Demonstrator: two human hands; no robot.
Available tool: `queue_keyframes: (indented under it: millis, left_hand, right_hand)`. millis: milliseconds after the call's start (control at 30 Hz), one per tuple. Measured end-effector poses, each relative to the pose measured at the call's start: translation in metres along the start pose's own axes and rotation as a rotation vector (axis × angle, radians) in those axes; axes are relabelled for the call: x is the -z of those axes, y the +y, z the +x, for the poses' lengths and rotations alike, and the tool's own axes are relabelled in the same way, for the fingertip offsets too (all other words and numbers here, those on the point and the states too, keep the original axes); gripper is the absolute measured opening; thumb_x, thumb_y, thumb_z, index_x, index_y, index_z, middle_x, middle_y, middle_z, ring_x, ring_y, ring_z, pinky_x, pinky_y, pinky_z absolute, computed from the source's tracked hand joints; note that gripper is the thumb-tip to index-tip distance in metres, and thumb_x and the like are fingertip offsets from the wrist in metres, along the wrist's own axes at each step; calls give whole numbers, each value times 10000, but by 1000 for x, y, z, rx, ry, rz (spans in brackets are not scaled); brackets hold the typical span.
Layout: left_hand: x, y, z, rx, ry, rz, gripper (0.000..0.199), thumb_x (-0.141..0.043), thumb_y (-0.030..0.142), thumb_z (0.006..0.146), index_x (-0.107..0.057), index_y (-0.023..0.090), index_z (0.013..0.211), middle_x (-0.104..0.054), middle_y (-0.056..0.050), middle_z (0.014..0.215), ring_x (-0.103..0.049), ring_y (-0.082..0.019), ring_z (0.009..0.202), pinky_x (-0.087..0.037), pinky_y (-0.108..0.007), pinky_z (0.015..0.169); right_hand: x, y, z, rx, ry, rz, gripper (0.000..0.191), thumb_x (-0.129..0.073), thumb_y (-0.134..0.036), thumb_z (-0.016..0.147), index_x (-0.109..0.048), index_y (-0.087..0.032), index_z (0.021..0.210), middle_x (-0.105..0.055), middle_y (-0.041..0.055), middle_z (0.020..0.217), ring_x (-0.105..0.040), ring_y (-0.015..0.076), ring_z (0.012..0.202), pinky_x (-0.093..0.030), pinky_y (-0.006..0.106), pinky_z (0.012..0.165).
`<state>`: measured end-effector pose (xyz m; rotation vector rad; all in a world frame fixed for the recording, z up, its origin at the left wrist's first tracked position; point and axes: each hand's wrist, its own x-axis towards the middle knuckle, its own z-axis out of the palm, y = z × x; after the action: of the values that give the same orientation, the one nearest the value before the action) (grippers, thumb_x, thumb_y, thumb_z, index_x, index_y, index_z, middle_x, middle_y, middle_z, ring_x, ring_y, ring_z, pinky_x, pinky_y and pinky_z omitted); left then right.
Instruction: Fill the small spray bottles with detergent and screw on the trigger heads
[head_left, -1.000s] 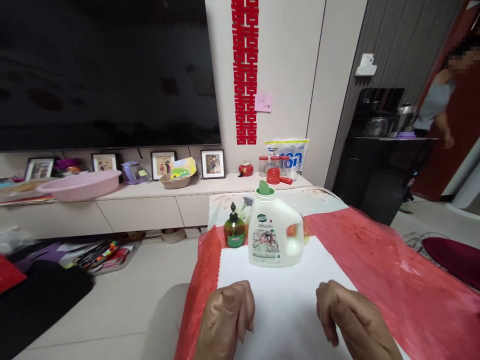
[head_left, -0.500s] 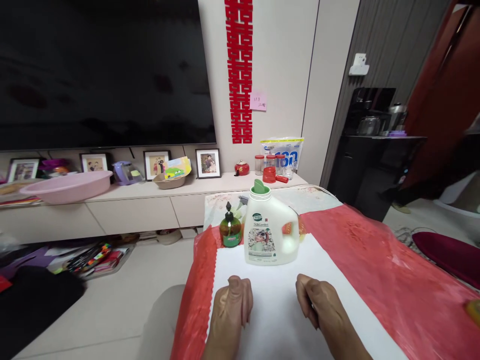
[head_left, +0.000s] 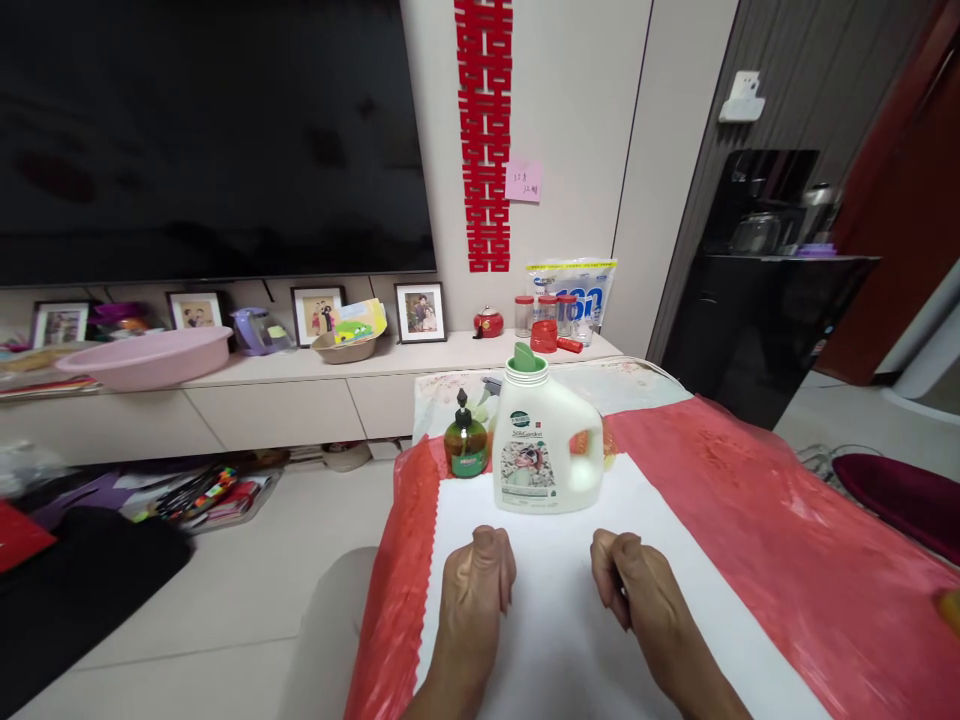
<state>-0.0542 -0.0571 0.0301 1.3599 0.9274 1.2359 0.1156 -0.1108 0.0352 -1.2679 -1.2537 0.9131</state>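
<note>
Just beyond our curled fingers (head_left: 501, 572), we see a white jug (head_left: 546, 448) upright on the counter (head_left: 750, 520), a green bottle (head_left: 466, 446) beside it. Left hand (head_left: 474, 580) and right hand (head_left: 636, 590) rest as loose, empty fists.

We see our bare left grip (head_left: 476, 575) and bare right grip (head_left: 637, 590), with no gloves, rings or watch on either. Both forearms are uncovered, with no sleeve as far as the frame shows. Below them our light beige trouser leg (head_left: 330, 640) shows.
</note>
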Motion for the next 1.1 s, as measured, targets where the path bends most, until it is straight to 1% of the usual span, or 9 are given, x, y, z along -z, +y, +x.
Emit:
queue_keyframes:
  millis: [200, 367, 500, 567, 633, 700, 800, 933, 1100]
  left_hand:
    - [-7, -5, 5, 23, -1, -30, 653, -366, 666, 941, -344, 261, 430, -322, 25, 453, -366, -146, 489, -273, -317, 546]
    - [-8, -17, 7, 51, -14, 39, 645, -356, 664, 952, -368, 248, 458, -359, 23, 473, -392, -148, 503, -293, -316, 558]
    - [-10, -30, 11, 16, -91, 80, 646, -336, 664, 956, -476, 221, 507, -516, -15, 571, -509, -176, 598, -392, -322, 645]
    - [-13, -32, 12, -38, -155, 91, 578, -376, 603, 968, -594, 201, 613, -627, -49, 718, -595, -207, 738, -444, -328, 746]
    - [-16, -33, 11, -93, -201, 117, 458, -427, 517, 975, -665, 200, 746, -673, -65, 837, -627, -223, 850, -458, -328, 803]
    - [-19, -36, 7, -139, -204, 164, 361, -456, 450, 975, -682, 208, 830, -678, -60, 869, -624, -210, 846, -454, -315, 773]
    - [-23, -47, 1, -212, -175, 229, 253, -495, 391, 952, -675, 217, 912, -667, -52, 870, -600, -185, 775, -441, -302, 703]
    - [-26, -67, -4, -305, -151, 281, 181, -505, 324, 929, -654, 222, 933, -660, -51, 834, -595, -181, 738, -433, -299, 654]
    - [-30, -83, -6, -386, -123, 334, 152, -473, 253, 930, -624, 235, 929, -661, -46, 806, -595, -179, 704, -434, -302, 646]
  right_hand:
    - [-3, -15, -5, -44, 3, -6, 781, -274, -851, 958, -425, -164, 620, -340, -14, 541, -341, 102, 549, -247, 251, 580]
    - [-5, -9, -2, -45, 2, -29, 780, -264, -837, 965, -434, -162, 614, -332, -16, 516, -343, 98, 529, -259, 248, 575]
    - [16, 6, 15, -52, 84, -100, 764, -351, -860, 912, -543, -151, 700, -406, -5, 549, -407, 112, 542, -311, 241, 558]
    - [38, 14, 34, -61, 198, -155, 716, -462, -843, 874, -598, -142, 832, -477, 0, 638, -458, 121, 604, -364, 238, 589]
    - [62, 20, 60, -96, 332, -211, 564, -575, -695, 909, -618, -134, 956, -549, 13, 770, -517, 128, 713, -417, 234, 663]
    - [83, 23, 93, -191, 419, -247, 341, -621, -439, 980, -614, -124, 1109, -598, 60, 1049, -571, 150, 909, -492, 259, 764]
    - [100, 27, 144, -366, 485, -263, 349, -639, -333, 997, -569, -136, 1277, -545, 94, 1252, -567, 198, 1091, -537, 373, 929]
    - [95, 33, 193, -556, 487, -240, 415, -643, -382, 1001, -549, -140, 1324, -527, 106, 1282, -564, 219, 1124, -546, 411, 951]
    - [70, 45, 213, -621, 461, -139, 385, -613, -396, 1021, -561, -135, 1299, -561, 98, 1214, -593, 192, 1051, -561, 378, 912]
